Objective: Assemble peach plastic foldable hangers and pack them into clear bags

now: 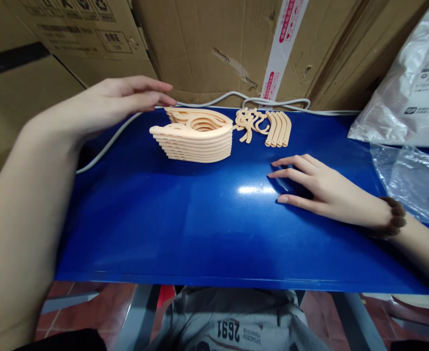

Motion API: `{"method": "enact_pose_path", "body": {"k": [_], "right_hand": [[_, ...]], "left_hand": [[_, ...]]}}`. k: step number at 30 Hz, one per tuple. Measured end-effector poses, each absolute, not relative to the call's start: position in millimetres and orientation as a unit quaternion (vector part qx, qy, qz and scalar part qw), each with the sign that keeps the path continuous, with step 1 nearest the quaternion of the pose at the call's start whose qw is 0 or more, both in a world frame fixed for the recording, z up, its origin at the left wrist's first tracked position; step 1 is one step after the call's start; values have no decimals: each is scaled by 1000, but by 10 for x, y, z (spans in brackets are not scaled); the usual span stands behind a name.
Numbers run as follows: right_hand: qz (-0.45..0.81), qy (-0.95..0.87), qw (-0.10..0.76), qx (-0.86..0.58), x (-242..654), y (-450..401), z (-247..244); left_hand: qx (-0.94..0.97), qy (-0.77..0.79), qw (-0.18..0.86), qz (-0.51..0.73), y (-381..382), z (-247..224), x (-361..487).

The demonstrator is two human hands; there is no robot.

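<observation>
A stack of several beige plastic hanger-like pieces (196, 144) rests on the blue tabletop (185, 224), left of centre. My left hand (126, 97) hovers by the upper left end of that stack, fingers stretched out, holding nothing. Right of the stack lie small beige hook-shaped pieces (249, 122), and beside them a row of curved beige arms (278, 129). My right hand (309, 183) is over the table just below these arms, its fingers apart and nothing in them.
Cardboard boxes (207, 48) stand behind the table. A white cable (222, 101) runs along the back edge and down the left side. A white plastic package (412, 97) and clear wrap (408, 180) lie at the right.
</observation>
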State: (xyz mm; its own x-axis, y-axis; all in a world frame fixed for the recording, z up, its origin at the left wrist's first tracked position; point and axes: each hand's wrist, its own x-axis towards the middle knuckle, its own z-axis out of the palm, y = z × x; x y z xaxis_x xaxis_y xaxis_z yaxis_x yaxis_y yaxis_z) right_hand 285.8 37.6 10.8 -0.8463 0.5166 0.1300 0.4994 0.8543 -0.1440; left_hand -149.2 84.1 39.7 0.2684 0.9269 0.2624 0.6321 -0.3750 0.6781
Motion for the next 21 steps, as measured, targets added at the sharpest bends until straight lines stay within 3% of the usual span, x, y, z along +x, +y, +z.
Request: {"method": "enact_pose_path", "body": {"k": [4, 21], "right_hand": [[51, -959, 87, -264, 2855, 380, 110], [52, -958, 83, -268, 2853, 381, 100]], "left_hand": [[768, 522, 196, 315, 838, 371, -1390], [701, 556, 263, 362, 750, 386, -1210]]}}
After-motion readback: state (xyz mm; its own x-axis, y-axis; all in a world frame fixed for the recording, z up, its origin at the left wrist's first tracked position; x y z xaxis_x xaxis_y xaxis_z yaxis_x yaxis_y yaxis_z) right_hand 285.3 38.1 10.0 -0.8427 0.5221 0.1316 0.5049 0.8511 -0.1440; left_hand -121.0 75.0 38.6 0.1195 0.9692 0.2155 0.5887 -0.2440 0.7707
